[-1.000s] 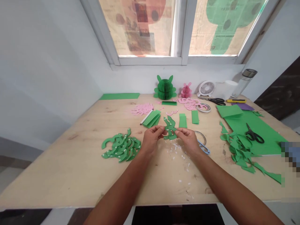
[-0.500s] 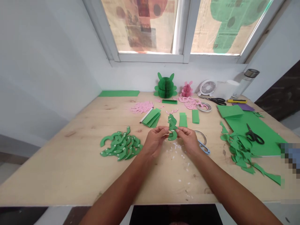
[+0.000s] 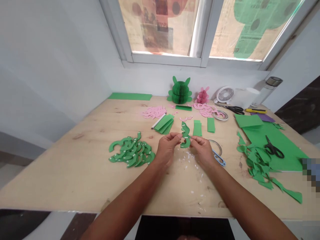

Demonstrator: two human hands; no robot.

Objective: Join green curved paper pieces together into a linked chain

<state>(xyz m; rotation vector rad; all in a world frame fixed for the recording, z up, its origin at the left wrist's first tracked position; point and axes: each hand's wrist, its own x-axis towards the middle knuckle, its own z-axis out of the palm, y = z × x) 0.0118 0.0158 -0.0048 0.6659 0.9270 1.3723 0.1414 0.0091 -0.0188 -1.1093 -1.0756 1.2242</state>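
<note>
A curvy green paper piece (image 3: 185,141) with small white strips on it is held up between both hands over the wooden table. My left hand (image 3: 168,146) pinches its left edge between thumb and fingers. On the other side, my right hand (image 3: 203,148) has its fingertips closed on the right edge. A heap of similar curved green pieces (image 3: 132,151) lies to the left of my left hand. Small white paper scraps (image 3: 188,158) are scattered below the hands. Beside my right hand are a tape roll (image 3: 217,146) and a light blue cutter (image 3: 219,158).
Green strips (image 3: 163,124), pink cutouts (image 3: 154,112) and a green honeycomb figure (image 3: 180,91) are farther back. On the right lie black scissors (image 3: 274,149), green sheets (image 3: 280,140) and offcuts (image 3: 258,163). A small fan (image 3: 225,95) and a bottle (image 3: 267,90) stand near the wall.
The camera view has shifted and tilted slightly. Both hands still hold the green piece, which has turned a little, its lower curve now showing more fully.
</note>
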